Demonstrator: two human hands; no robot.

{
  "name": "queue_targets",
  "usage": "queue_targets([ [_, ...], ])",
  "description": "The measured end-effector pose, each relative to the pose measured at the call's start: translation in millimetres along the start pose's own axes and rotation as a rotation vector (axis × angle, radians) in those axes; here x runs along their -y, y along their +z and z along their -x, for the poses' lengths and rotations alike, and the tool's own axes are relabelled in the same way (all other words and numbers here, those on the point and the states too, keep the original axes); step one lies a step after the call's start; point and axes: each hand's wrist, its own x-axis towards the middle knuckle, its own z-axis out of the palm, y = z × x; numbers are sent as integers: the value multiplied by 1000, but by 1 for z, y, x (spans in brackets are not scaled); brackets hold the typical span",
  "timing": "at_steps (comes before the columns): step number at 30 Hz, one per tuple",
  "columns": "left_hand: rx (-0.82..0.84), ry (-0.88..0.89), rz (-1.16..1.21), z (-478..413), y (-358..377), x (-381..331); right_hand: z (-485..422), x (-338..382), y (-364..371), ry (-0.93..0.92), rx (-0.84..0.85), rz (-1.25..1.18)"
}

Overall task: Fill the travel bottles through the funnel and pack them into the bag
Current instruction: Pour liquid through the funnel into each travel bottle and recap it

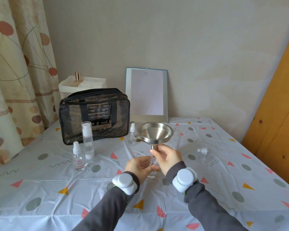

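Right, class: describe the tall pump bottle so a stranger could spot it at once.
Find the black see-through bag at the back left of the table. Just in front of it stand two clear bottles; the pump bottle is the taller, with a clear cap and a white base, unlike the short spray bottle beside it.

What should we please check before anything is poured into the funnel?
1. Funnel spout seated in the clear bottle neck: ok.
2. Left hand grip steadying the bottle: ok.
3. Right hand pinching the funnel stem: ok.
4. Funnel bowl empty and roughly level: ok.
5. Source of liquid within reach: cannot tell, neither hand is free.
6. Transparent black-trimmed bag open for packing: cannot tell.
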Motion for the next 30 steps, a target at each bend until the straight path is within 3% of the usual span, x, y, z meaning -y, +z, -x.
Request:
queue_targets([
  [16, -5, -6, -4, 1, 1, 3, 2, 7, -5, 10, -3, -31],
  [21, -16, -27, 31, -1, -1, 4, 2, 9, -11, -45, -58, -142],
  [26, -23, -19, 71, -1, 3, 5, -1, 5, -38, -54, -200, -168],
  [30, -25, -20, 57, -2, 0, 6, -5, -10, -66, 44, -397, -103],
])
